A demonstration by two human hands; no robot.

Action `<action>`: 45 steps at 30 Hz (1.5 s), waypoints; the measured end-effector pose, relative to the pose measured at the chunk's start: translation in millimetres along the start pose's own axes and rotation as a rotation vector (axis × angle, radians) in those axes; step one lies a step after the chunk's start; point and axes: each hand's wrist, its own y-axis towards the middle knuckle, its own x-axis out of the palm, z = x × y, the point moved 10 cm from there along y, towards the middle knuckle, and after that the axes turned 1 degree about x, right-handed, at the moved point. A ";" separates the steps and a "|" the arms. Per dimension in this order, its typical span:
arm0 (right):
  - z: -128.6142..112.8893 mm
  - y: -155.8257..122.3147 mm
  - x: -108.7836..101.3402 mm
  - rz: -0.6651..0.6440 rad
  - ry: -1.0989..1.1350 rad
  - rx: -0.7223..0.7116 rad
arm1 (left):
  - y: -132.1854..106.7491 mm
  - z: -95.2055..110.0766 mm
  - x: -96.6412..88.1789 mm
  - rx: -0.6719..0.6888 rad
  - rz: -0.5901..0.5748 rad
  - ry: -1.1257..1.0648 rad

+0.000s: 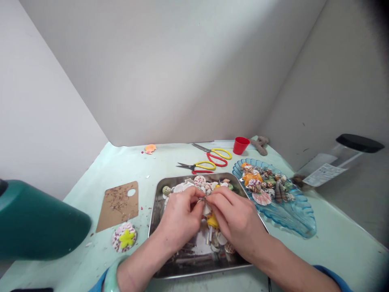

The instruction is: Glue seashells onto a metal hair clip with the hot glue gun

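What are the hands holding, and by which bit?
The left hand and right hand pinch a small thing over the tray; I can't tell what, or which part.

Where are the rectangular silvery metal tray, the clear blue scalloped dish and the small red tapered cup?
Rectangular silvery metal tray (pixel 197 264): head view, bare metal near its front edge.
Clear blue scalloped dish (pixel 299 215): head view, its bare right-hand part.
Small red tapered cup (pixel 241 147): head view, middle of its outer wall.
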 end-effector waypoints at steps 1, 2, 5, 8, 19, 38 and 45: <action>3.0 0.0 -0.1 0.004 0.031 0.023 | 0.2 -1.5 0.4 -0.013 -0.006 -0.035; 6.6 0.0 0.2 0.004 0.062 0.053 | 0.6 -3.2 1.3 -0.028 -0.015 -0.075; 17.5 -1.2 3.1 -0.017 0.124 0.150 | 2.1 -8.3 5.8 -0.077 -0.054 -0.200; 20.9 -2.1 5.3 -0.039 0.136 0.188 | 3.2 -11.1 10.4 -0.113 -0.090 -0.271; 16.5 -0.5 4.6 -0.043 0.141 0.154 | 1.1 -13.4 12.4 -0.086 -0.075 -0.236; 11.5 -4.7 -8.6 0.120 -0.085 0.058 | 3.6 -2.2 0.8 -0.058 0.018 -0.215; 6.6 -4.1 -11.7 0.144 -0.094 0.032 | 3.0 -7.7 -1.4 -0.150 0.024 -0.330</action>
